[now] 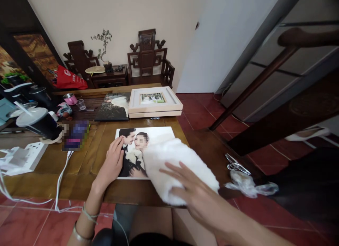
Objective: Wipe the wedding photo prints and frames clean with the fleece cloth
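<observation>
A photo panel point(135, 164) with a printed picture of a couple lies flat on the wooden table, near its front edge. My left hand point(115, 157) rests on the panel's left edge, fingers stretched out together. Over the panel's right part and past its edge spreads a fluffy white cloth point(169, 154). My right hand point(185, 186) lies on top of this cloth with its fingers apart and extended, pressing on it rather than wrapped round it. The right half of the picture is hidden under the cloth.
Behind the panel are stacked pale frames point(156, 110) and a dark photo panel point(111, 111). At left stand a lidded drink cup point(39, 120), a phone point(76, 135) on a white cable and a power strip point(33, 156). Scissors point(238, 166) and a plastic bag point(247, 185) lie at right.
</observation>
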`<action>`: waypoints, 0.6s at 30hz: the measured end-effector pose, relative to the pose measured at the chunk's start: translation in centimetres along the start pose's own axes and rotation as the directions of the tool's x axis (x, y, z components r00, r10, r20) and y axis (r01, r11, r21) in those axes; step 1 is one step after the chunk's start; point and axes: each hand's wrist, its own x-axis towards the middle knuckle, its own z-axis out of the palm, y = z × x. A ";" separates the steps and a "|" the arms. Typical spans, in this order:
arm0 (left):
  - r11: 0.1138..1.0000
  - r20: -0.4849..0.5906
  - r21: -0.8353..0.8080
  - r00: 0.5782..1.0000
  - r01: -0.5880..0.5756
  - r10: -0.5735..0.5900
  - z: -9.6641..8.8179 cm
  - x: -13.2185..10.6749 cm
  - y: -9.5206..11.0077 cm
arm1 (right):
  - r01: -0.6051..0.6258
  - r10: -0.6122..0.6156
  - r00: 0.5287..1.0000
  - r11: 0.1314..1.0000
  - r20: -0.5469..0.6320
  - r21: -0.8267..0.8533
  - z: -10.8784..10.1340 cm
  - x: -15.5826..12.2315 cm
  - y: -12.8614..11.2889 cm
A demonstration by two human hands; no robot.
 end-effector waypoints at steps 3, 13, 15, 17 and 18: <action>1.000 0.002 -0.002 1.000 0.004 -0.004 -0.1 0.1 0.1 | -0.069 0.066 0.996 0.996 0.064 0.059 -0.6 3.5 4.2; 1.000 -0.023 -0.023 1.000 0.009 -0.010 0.0 0.2 0.2 | -0.132 0.133 0.990 0.991 0.042 -0.015 -0.4 6.0 7.5; 1.000 -0.025 -0.018 1.000 0.015 -0.015 0.1 0.1 0.1 | -0.099 0.099 0.995 0.995 0.017 0.002 0.1 3.2 4.8; 1.000 -0.028 -0.014 1.000 0.011 -0.011 0.2 0.1 0.0 | -0.090 0.093 0.994 0.995 -0.052 0.050 0.6 0.3 2.0; 1.000 -0.030 -0.011 1.000 0.005 -0.006 0.2 0.1 0.0 | -0.117 0.120 0.991 0.991 -0.058 0.065 0.8 -0.9 0.8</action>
